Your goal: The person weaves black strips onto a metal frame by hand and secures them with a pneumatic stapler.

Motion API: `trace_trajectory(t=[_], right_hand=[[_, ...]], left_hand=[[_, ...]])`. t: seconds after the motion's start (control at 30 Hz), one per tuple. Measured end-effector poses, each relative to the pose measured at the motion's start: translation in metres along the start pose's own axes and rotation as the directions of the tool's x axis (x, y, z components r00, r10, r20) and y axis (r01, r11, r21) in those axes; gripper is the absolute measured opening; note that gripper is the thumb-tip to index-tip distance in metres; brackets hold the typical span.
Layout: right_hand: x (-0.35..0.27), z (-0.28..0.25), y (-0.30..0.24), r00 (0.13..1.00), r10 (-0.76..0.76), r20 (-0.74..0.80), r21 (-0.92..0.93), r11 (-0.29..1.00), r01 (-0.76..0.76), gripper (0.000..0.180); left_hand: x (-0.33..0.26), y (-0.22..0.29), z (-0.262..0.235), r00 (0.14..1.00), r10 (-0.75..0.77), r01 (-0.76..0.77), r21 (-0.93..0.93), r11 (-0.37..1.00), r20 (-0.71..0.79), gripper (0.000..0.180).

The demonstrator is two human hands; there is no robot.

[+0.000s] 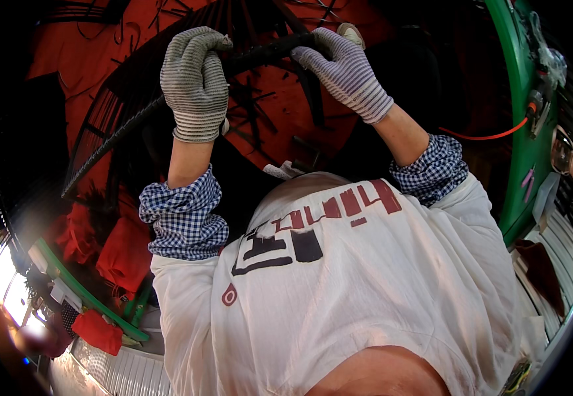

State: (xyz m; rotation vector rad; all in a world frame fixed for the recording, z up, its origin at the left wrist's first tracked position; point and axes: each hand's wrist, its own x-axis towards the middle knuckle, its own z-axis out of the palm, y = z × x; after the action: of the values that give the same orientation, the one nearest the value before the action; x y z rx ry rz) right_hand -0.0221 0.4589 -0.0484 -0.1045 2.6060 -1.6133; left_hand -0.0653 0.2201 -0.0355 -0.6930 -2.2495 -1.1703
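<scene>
White apron (pixel 365 284) with dark and red markings nearest the lens, checked sleeves (pixel 184 218) rolled above it. Left hand (pixel 195 82), grey glove, grip clamped on a ribbed dark steel rod (pixel 118 132). Right hand (pixel 342 66), striped glove, closed on the same rod higher up. Rod arcs over red floor (pixel 280 112) strewn with dark offcuts.

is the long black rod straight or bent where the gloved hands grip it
Bent. The black ribbed rod rises from lower left, then curves over between the left hand and the right hand, both closed around it.
</scene>
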Motion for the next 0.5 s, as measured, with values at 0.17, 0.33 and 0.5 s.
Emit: trace_trajectory(t=[0.17, 0.33, 0.5], right_hand=[[0.0004, 0.0002, -0.0009, 1.0, 0.019, -0.002, -0.021, 1.0, -0.019, 0.033], [0.0004, -0.0022, -0.0022, 1.0, 0.025, 0.017, -0.033, 0.999, -0.025, 0.033], [0.0005, -0.0017, -0.0008, 1.0, -0.007, 0.002, -0.028, 1.0, 0.007, 0.033]], left_hand=[[0.001, 0.0011, -0.0011, 1.0, 0.0, 0.0, 0.006, 1.0, -0.019, 0.02], [0.0022, -0.0008, -0.0033, 0.996, -0.002, 0.002, 0.0, 1.0, -0.093, 0.02], [0.0026, -0.0018, -0.0052, 0.992, -0.009, 0.008, -0.005, 1.0, -0.127, 0.021]])
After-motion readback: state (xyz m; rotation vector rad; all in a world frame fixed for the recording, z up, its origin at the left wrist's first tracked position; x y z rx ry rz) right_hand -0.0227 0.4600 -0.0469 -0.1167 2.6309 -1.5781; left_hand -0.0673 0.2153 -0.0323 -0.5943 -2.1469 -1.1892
